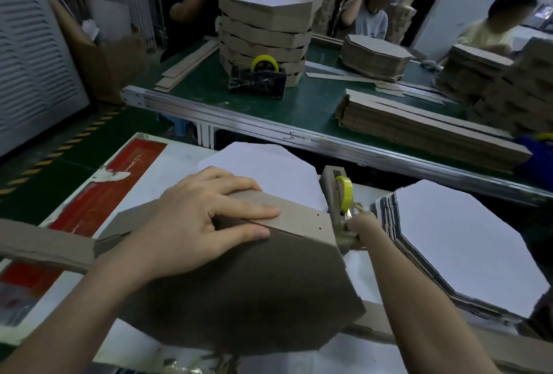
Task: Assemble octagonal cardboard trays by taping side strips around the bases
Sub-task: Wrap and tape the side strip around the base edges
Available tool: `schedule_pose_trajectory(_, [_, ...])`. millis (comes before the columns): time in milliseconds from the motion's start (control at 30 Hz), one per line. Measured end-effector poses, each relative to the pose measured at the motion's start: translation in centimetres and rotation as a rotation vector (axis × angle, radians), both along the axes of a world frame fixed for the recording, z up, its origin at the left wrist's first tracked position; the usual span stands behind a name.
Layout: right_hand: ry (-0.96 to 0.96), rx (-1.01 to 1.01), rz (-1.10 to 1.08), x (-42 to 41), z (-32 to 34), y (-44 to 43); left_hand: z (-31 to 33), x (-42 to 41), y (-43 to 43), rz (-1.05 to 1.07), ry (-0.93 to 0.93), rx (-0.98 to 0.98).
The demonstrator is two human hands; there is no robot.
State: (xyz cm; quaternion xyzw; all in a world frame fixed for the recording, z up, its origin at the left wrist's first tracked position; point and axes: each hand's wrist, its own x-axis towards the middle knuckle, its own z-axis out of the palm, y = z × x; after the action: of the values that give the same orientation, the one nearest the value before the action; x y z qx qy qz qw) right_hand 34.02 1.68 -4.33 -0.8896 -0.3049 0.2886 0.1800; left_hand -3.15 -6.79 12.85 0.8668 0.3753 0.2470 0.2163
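Left hand (203, 218) lies flat with fingers straight, pressing the side strip (299, 219) against the upper edge of the octagonal base (254, 284). The base stands tilted on the near worktable, its brown underside facing the camera. The strip's loose end trails off to the left, past the wrist. Right hand (360, 224) is curled at the base's right corner and pinches a strand of tape (344, 234) just below the tape dispenser (335, 194), which carries a yellow roll. How the tape sits on the cardboard cannot be told.

A white-faced octagon (263, 170) lies flat behind the base. A stack of white-faced bases (449, 245) sits just right of the right forearm. The worktable (167, 170) is white with a worn red patch on its left.

Beyond it runs a green conveyor table (299, 104) with an aluminium edge. It holds a tall stack of finished trays (266, 32), a black dispenser (257, 82), bundled strips (419, 131) and a stack of brown octagons (374, 56). People stand or sit along its far side. The floor at left shows yellow-black hazard striping (59, 149).
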Motion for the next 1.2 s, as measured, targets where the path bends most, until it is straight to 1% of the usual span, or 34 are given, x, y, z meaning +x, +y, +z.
schedule_pose_trajectory(67, [-0.028,-0.029,-0.006,0.5,-0.5,0.8,0.1,0.2,0.2,0.011,0.012,-0.005])
schedule_pose_trajectory(100, [-0.009,-0.033,-0.021,0.6,-0.6,1.1,0.1,0.3,0.2,0.016,0.015,-0.004])
schedule_pose_trajectory(167, [0.099,-0.002,-0.08,0.9,-0.6,1.6,0.1,0.5,0.3,0.025,0.017,0.005])
schedule_pose_trajectory(300, [0.363,0.19,-0.237,1.0,-0.6,1.0,-0.1,0.7,0.1,0.032,-0.008,0.029])
schedule_pose_trajectory(367, [0.466,0.318,-0.324,0.7,-0.8,0.1,-0.2,0.7,-0.1,0.033,-0.019,0.043])
schedule_pose_trajectory(400, [0.484,0.368,-0.358,0.6,-0.8,-0.4,-0.2,0.8,-0.2,0.032,-0.03,0.051])
schedule_pose_trajectory(500, [0.454,0.441,-0.348,0.3,-1.3,-2.4,-0.3,0.8,-0.4,0.028,-0.057,0.064])
schedule_pose_trajectory(700, [0.477,0.552,-0.296,0.3,-3.5,-5.9,-0.6,0.6,-0.5,0.025,-0.056,0.081])
schedule_pose_trajectory(933, [0.449,0.577,-0.325,0.7,-5.5,-5.9,-0.8,0.1,-0.6,0.029,-0.068,0.068])
schedule_pose_trajectory(1133, [0.474,0.583,-0.375,1.6,-6.2,-6.7,-1.0,0.2,-0.1,0.027,-0.061,0.081])
schedule_pose_trajectory(1200, [0.506,0.558,-0.358,1.8,-6.2,-7.4,-1.0,0.2,0.1,0.027,-0.068,0.085])
